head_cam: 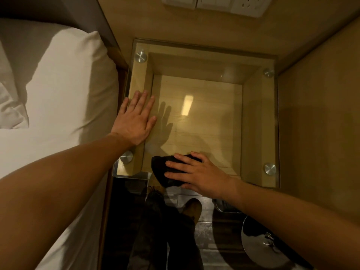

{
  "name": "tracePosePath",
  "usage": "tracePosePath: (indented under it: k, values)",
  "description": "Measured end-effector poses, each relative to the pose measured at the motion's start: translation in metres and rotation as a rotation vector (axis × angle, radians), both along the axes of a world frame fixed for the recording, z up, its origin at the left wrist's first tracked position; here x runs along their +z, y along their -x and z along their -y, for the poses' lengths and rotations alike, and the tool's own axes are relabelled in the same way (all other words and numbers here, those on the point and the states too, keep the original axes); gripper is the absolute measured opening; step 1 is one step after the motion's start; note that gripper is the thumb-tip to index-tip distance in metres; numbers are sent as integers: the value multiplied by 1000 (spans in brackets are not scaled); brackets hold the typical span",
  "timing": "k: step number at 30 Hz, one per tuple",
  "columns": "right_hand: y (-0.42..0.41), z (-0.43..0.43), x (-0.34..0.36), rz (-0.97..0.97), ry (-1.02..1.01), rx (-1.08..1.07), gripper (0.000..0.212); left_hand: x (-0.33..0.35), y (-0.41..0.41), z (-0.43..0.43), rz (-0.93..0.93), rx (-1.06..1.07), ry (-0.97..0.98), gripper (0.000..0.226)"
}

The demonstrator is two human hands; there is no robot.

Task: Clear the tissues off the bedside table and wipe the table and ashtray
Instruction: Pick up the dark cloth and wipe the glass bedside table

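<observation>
Black soft cloth (165, 172) lies under the spread fingers (176, 164) of the right hand (196, 172), which presses it flat on the near edge of the square glass-topped wooden bedside table (259, 121). The left hand (136, 119) lies flat and open on the table's left side, fingers close together, holding nothing. A white bed (58, 94) sits just beside the table.
</observation>
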State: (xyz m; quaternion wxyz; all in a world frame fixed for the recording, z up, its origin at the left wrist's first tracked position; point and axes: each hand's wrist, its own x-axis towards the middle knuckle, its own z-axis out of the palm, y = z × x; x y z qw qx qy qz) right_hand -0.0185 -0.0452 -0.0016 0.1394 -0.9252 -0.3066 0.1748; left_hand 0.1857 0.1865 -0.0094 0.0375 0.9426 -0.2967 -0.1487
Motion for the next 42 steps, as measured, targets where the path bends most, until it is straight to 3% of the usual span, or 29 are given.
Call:
tracePosePath:
  k: [6,9,14,22,26,31,36,42]
  values:
    - [25,1,10,-184,-82,38,49,2,0,0,-24,8,-10,69]
    - [27,4,24,-367,-236,-12,43,5,1,3,-45,40,7,68]
    - [3,33,81,-789,-606,-514,42,20,7,32,-66,79,111,70]
    - [-109,124,92,-395,-834,-997,39,16,-7,114,-83,92,117,67]
    - [-179,152,80,-189,-766,-1046,36,4,-8,118,-45,67,21,69]
    - [-254,169,59,-49,-540,-876,40,3,-8,117,-52,53,15,70]
    - [-282,182,23,-33,33,-454,57,3,-10,119,-77,59,-2,70]
    - [-273,181,7,63,113,-400,59,3,-12,120,-75,46,-35,71]
